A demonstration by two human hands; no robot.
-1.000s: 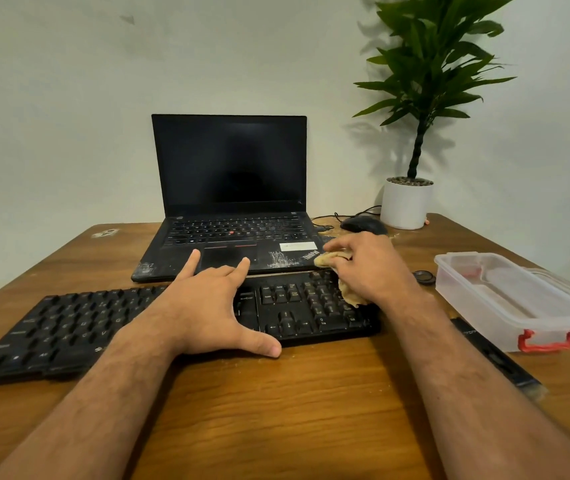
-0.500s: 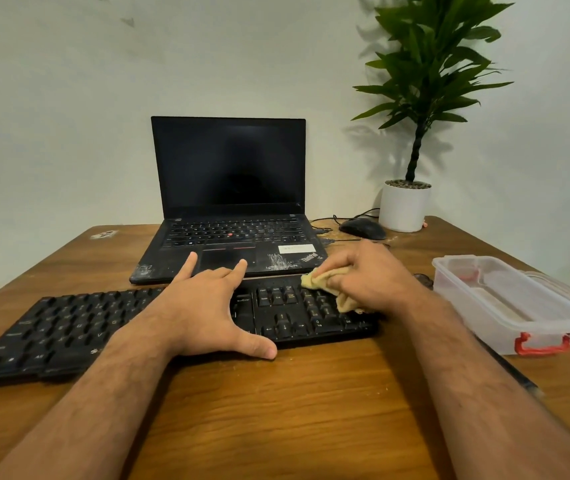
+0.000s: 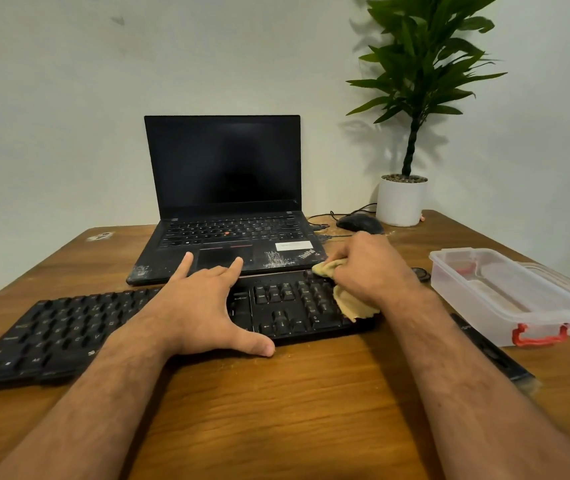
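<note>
— What are the hands doing?

— The left hand [image 3: 204,306] lies flat on the black keyboard [image 3: 69,327]. Its fingers are straight and spread, and it grips nothing. The thumb stretches along the keyboard's near edge, down on the table [image 3: 294,410]. Two fingertips reach past the far edge, toward the laptop [image 3: 224,209].

— And the right hand?

— The right hand [image 3: 370,271] has its fingers curled round a tan cloth [image 3: 351,306] and presses it onto the number pad at the keyboard's right end. One fold pokes out by the fingers. Another spreads below the palm, over the keys.

— Where does the keyboard lie?

— Across the table in front of the person, a little slanted. Its far edge is just beside the open laptop, whose screen is dark.

— Anything further out?

— A dark mouse [image 3: 359,223] sits behind the right hand, near a white pot [image 3: 401,200] holding a green plant. To the right stands a clear plastic box [image 3: 505,292] with a red latch. A flat dark bar [image 3: 494,355] lies beside the right forearm.
</note>
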